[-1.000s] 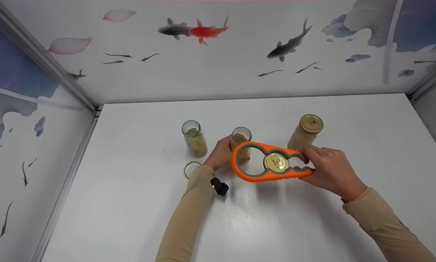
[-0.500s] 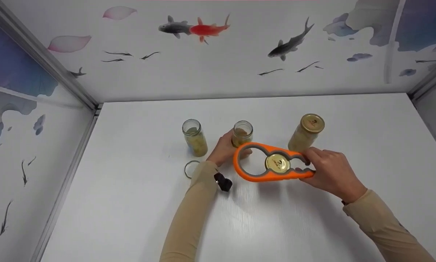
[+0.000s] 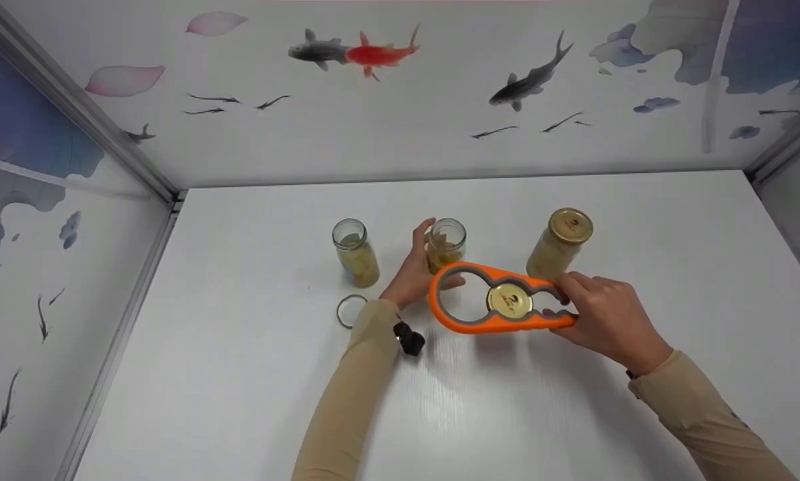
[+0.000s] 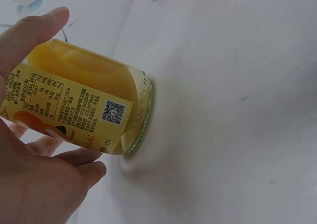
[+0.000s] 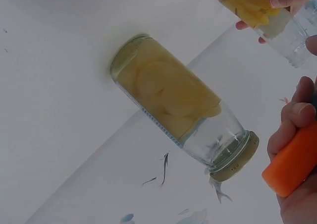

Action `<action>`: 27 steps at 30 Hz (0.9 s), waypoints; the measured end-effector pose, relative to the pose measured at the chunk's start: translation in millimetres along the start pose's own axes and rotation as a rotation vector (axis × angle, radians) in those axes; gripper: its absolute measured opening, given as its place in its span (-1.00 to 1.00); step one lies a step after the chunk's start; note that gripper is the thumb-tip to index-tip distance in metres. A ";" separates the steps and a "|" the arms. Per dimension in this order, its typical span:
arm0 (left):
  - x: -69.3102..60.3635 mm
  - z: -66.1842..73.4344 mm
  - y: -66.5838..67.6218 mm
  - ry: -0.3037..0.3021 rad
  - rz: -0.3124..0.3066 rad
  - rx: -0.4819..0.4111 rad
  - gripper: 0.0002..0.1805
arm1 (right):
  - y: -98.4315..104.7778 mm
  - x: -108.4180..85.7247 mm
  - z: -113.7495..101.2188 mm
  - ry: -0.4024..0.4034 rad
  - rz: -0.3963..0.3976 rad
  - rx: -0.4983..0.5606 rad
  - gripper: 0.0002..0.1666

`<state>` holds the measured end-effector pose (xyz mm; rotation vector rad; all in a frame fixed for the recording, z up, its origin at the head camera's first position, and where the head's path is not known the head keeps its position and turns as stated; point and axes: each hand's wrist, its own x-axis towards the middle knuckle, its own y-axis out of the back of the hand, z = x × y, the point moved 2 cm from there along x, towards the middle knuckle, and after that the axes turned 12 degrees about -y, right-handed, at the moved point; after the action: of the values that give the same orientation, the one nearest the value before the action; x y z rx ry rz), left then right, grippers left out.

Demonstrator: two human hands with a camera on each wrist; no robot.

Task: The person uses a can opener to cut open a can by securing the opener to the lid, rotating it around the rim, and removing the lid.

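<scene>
An uncapped glass jar of yellow fruit [image 3: 445,254] stands upright on the white table. My left hand [image 3: 410,277] is around it, with its fingers spread; in the left wrist view the thumb [image 4: 42,30] stands off the glass. My right hand [image 3: 604,310] grips the arms of an orange jar opener [image 3: 470,327] with grey inner edges. A gold lid [image 3: 510,300] sits between those arms, close to the right hand. Behind the right hand, a jar with a gold lid on [image 3: 553,250] stands upright; its label side is partly seen in the right wrist view.
Another uncapped jar of pale fruit [image 3: 358,264] stands left of the left hand. A thin dark-rimmed ring shape [image 3: 352,311] lies on the table [image 3: 206,347] by the left forearm. Printed walls [image 3: 400,133] close off the back and sides.
The left hand has moved the uncapped jar slightly away from me, and its fingers have since loosened and spread. The right hand and jar opener have hardly moved.
</scene>
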<state>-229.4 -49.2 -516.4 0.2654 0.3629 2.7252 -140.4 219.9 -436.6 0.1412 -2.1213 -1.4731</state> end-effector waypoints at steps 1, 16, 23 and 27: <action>-1.5 0.7 0.4 0.008 0.005 -0.005 0.16 | -0.2 -0.6 0.2 -0.004 -0.001 -0.004 -0.46; -37.8 10.9 1.6 0.050 0.056 0.009 -0.11 | -8.1 -13.1 -1.7 -0.028 0.015 -0.006 -0.49; -57.0 17.0 2.0 0.053 0.082 -0.005 -0.18 | -12.6 -17.9 -1.2 -0.069 0.020 -0.014 -0.51; -69.4 15.5 1.0 0.082 0.112 -0.076 -0.23 | -13.8 -20.4 -1.1 -0.110 0.003 -0.003 -0.49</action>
<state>-162.9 -73.8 -510.8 0.1582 0.2735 2.8595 -125.6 221.3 -456.3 0.0568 -2.2049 -1.5135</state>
